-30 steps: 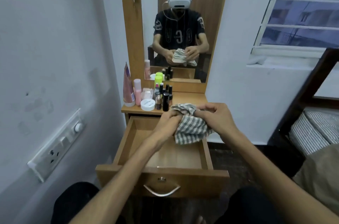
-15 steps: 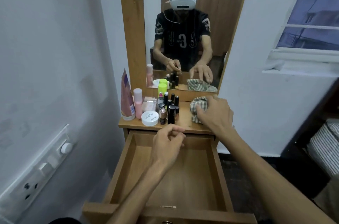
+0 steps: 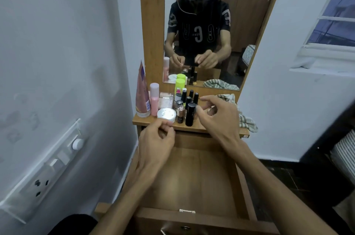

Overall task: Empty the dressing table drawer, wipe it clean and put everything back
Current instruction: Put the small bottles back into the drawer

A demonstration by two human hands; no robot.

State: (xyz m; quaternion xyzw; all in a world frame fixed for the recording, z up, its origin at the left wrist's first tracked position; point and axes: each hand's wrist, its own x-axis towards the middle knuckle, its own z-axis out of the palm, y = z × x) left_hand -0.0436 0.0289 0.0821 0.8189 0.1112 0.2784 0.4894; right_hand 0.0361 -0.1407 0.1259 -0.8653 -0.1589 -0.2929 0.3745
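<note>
Both hands empty, fingers loosely curled: left hand near white jar, right hand beside black tube. Drawer open, bare inside.

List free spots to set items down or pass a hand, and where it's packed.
Free: the drawer floor, bare between its side walls and front panel. A strip of the tabletop between the black tube and the checked cloth, under the right hand. Crowded: the tabletop's left half, bottles and white jar, at the left hand.
</note>
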